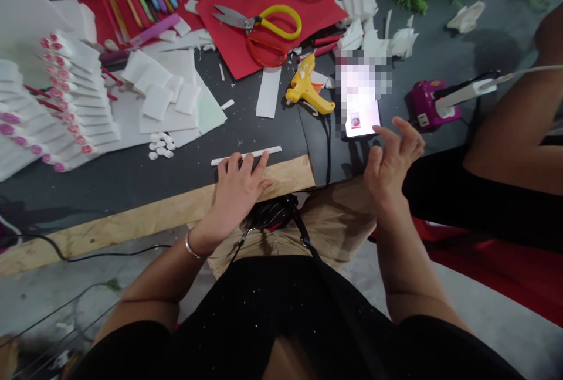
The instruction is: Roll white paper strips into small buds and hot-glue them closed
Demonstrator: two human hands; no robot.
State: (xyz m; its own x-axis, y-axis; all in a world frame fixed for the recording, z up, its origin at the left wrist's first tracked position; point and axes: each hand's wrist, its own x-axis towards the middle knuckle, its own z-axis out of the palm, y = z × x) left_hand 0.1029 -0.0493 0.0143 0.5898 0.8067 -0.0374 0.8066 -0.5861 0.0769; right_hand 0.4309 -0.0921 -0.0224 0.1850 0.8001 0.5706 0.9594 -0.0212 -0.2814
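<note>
My left hand (238,188) rests palm down near the table's front edge, fingers spread, with fingertips on a thin white strip (272,150) lying on the dark table. My right hand (393,160) is over the lower right corner of a phone (363,104) with a lit screen. Its index fingertip is at the screen and its fingers are apart, holding nothing. Left of the phone lies a yellow glue gun (308,88). A flat white strip (268,92) sits between the glue gun and white square pieces (158,98).
Scissors (253,21) lie on red paper (233,54). Rows of white pieces with pink ends (73,92) fill the left. A purple power socket (428,107) with a plug stands at right, beside another person's arm. Wood edging (153,213) runs along the front.
</note>
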